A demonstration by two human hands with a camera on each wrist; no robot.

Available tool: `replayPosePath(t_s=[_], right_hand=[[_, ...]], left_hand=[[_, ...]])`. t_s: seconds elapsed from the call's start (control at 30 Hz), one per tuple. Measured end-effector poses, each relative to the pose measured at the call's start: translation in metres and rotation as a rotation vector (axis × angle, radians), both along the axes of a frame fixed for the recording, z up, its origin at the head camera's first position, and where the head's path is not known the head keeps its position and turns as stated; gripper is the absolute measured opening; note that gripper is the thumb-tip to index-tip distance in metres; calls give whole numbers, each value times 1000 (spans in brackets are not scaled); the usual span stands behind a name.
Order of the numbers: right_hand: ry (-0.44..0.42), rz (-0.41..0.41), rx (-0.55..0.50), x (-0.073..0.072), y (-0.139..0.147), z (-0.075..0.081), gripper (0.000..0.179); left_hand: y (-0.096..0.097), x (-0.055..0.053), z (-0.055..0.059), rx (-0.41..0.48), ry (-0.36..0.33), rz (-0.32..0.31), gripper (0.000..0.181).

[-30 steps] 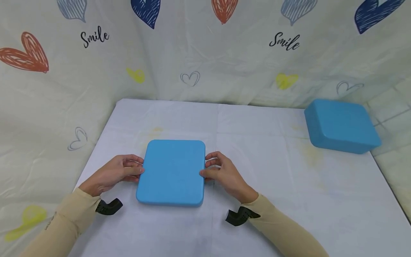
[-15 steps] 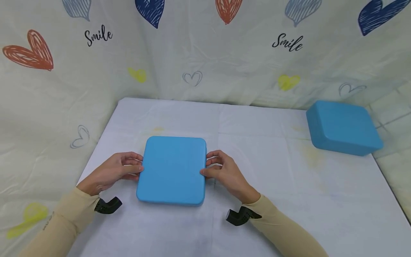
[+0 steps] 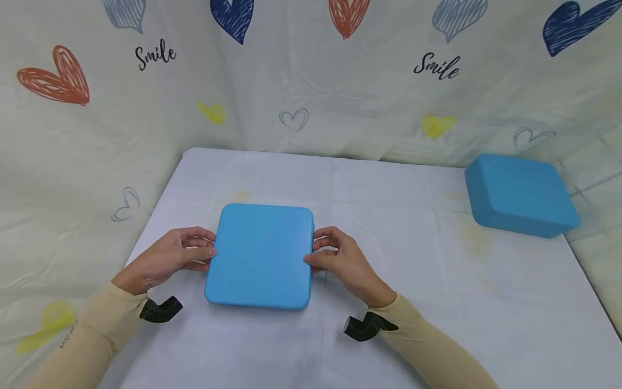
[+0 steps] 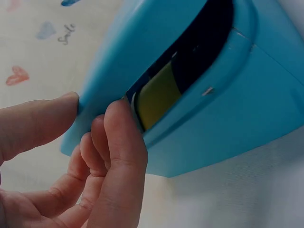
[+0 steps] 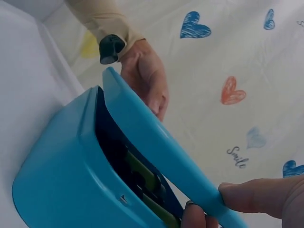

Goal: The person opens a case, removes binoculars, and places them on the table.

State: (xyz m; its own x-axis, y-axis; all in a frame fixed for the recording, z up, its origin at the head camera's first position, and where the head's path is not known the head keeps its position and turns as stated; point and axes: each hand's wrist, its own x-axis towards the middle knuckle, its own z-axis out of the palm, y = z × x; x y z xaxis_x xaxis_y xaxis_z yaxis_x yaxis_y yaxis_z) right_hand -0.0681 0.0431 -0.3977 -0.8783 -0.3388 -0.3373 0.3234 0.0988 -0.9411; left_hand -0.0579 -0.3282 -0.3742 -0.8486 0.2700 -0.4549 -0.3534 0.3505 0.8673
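Observation:
A blue lid (image 3: 259,256) with rounded corners hides its box in the head view. Both wrist views reveal the blue box body (image 4: 232,123) standing under it, with a dark gap between the two. Olive-green items (image 4: 159,97) lie inside, in dark surroundings; their kind does not show. On the left side my left hand (image 3: 177,256) pinches the lid's edge, thumb on the outer side and fingertips at the gap. My right hand (image 3: 342,262) pinches the opposite edge likewise. In the right wrist view the lid (image 5: 152,140) tilts over the box.
A second blue box (image 3: 525,194) sits at the table's back right corner. White cloth covers the table (image 3: 403,259). Behind it hangs a curtain (image 3: 359,97) printed with hearts and "Smile". Each sleeve carries a black wrist mount (image 3: 370,327).
The lid has risen a little and shifted slightly away from the person, both hands moving with it. The head view has drifted slightly.

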Motion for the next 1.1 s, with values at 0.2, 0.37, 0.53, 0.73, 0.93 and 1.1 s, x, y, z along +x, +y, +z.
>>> replayPosePath(t_s=[0.2,0.37,0.53,0.73,0.93,1.1], right_hand=[[13,10,-11,-3,2,6,51],[29,14,-6,-8,4,9,50],[50,15,10,-13,6,14,50],[62,9,2,-19,7,18,50],[71,6,6,-24,6,21,50],[85,7,10,-32,7,23,50]], left_hand=[[2,-2,11,-12,14,1,52],[5,-6,19,-29,32,-1,55],[7,-10,26,-42,49,1,56],[9,-15,32,-61,56,6,56],[9,-19,34,-88,77,-9,55],[11,-25,39,-96,84,-5,54]])
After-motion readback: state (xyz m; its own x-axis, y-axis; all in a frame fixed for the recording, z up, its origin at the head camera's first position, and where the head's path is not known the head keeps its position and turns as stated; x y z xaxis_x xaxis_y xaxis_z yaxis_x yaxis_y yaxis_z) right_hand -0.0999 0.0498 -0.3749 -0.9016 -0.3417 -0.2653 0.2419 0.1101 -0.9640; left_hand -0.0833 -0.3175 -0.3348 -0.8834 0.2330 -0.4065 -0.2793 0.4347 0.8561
